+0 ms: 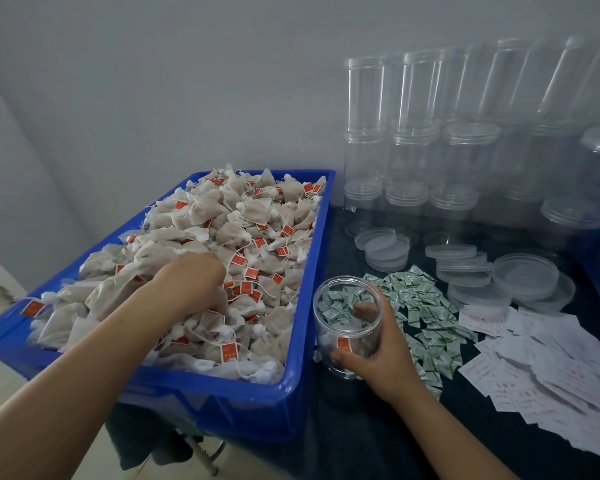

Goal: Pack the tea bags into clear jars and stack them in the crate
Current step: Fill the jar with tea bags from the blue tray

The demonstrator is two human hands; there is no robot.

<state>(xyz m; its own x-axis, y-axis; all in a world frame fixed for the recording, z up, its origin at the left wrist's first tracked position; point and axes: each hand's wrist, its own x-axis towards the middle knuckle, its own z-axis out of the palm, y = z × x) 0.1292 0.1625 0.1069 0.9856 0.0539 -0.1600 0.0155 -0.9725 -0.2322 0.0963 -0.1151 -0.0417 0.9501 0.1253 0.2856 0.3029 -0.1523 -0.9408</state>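
Head view: the left hand [194,282] grabs tea bags [243,237] inside the blue crate [312,271]. Just right of the crate, the right hand [378,344] wraps around an open jar [349,323]. Bags could snag by their strings and spill.

You've got a bright blue plastic crate [312,271] heaped with beige mesh tea bags [229,230] wearing red-orange paper tags. Beside it, small white sachets [426,313] printed in green, white paper slips [548,372] with reddish print, see-through plastic jars [413,126], all on a dark teal tablecloth [361,427].
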